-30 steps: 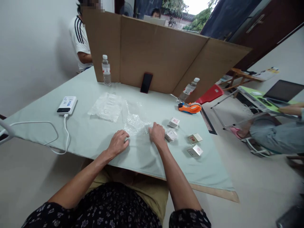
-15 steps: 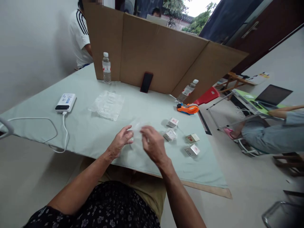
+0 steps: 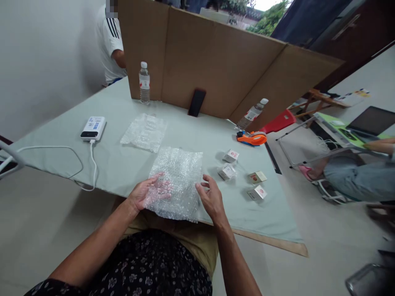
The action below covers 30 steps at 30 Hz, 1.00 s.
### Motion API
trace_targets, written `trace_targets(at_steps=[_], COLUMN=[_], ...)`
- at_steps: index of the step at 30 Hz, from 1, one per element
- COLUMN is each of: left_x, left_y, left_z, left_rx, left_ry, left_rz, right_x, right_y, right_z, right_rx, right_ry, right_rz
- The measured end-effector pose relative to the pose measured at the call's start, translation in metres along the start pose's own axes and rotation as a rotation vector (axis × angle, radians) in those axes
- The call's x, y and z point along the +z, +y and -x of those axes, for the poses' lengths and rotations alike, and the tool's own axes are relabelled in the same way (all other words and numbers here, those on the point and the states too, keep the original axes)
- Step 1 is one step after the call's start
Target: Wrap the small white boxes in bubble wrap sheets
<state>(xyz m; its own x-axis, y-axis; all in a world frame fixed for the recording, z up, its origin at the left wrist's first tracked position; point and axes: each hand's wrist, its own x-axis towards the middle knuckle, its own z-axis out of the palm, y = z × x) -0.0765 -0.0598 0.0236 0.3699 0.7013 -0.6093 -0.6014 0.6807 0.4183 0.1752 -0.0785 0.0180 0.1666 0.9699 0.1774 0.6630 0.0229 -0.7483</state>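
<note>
A clear bubble wrap sheet (image 3: 179, 172) lies spread at the table's near edge, its lower border reaching my lap. My left hand (image 3: 149, 192) is at its left side, fingers spread and visible through the plastic. Beside the right border is my right hand (image 3: 211, 197), open, with curved fingers and the thumb apart. Whether its fingertips touch the wrap I cannot tell. To the right sit several small boxes: a white box (image 3: 231, 156), a plastic-wrapped box (image 3: 227, 172), a gold-and-white box (image 3: 257, 177) and another white box (image 3: 257, 192).
More bubble wrap (image 3: 145, 132) lies behind on the left, near a white power bank (image 3: 93, 128) with a cable. An orange tape dispenser (image 3: 251, 139), two water bottles (image 3: 144, 84) and a phone (image 3: 196, 102) stand before a cardboard screen (image 3: 212, 61). Other people sit beyond.
The bubble wrap between my hands, formerly a blurred bunched piece, is now spread flat. My hands have moved apart, and the view has shifted slightly.
</note>
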Motion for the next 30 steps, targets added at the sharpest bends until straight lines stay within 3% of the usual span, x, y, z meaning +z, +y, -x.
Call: trace_targets(at_steps=[3,6,11,17,22,26,30], left_x=[-0.003,-0.006,-0.013,-0.015,-0.013,-0.019,-0.024], left_y=[-0.001,0.000,-0.001,-0.005,-0.009,-0.011,-0.007], left_z=[0.000,0.001,0.007,0.010,0.010,0.013,0.013], left_rx=[-0.041,-0.031,0.052,0.120,0.151,0.186,0.199], left_ry=[0.032,0.016,0.030,0.030,0.049,0.022,-0.062], left_rz=[0.000,-0.034,-0.176,-0.275,-0.295,-0.299,-0.307], right_x=[0.007,0.016,0.026,0.033,0.050,0.048,0.025], right_y=[0.020,0.025,0.025,0.014,-0.009,-0.013,-0.012], right_z=[0.007,0.019,0.022,-0.037,-0.080,-0.067,-0.040], right_rx=[0.075,0.077,0.047,0.096,0.183,-0.020,-0.201], right_ry=[-0.041,-0.051,-0.055,0.012,-0.130,-0.043,0.061], right_rz=[0.168,0.299,0.319,0.397,0.387,0.142,-0.010])
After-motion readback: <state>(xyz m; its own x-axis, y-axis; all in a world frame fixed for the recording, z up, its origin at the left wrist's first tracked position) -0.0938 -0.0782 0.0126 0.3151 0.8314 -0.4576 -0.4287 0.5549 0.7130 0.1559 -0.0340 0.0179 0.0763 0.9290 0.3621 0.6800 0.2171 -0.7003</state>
